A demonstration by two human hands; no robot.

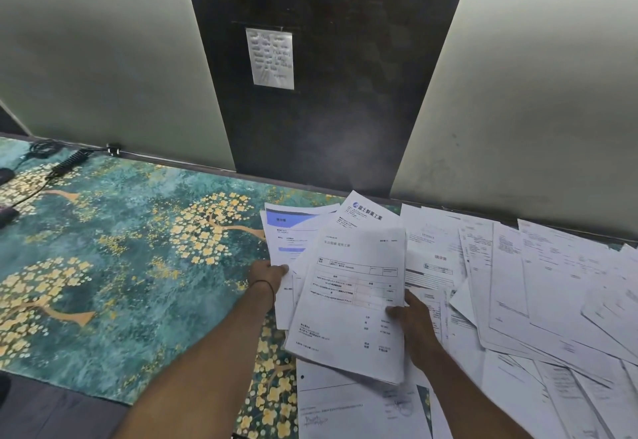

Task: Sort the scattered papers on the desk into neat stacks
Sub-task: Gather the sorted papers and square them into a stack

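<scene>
A loose bundle of printed white sheets (pixel 348 300) is lifted a little over the desk near the middle. My right hand (pixel 414 328) grips its right edge, thumb on top. My left hand (pixel 269 274) pinches the lower left corner of a sheet with a blue header (pixel 286 231) that fans out behind the bundle. Many more papers (pixel 538 290) lie scattered and overlapping across the right half of the desk. Other sheets (pixel 345 407) lie under the bundle near the front edge.
A teal desk mat with yellow blossom trees (pixel 131 248) covers the left half of the desk. Black cables and a coiled cord (pixel 65 162) lie at the far left back. A dark panel with a taped note (pixel 271 58) rises behind, between pale walls.
</scene>
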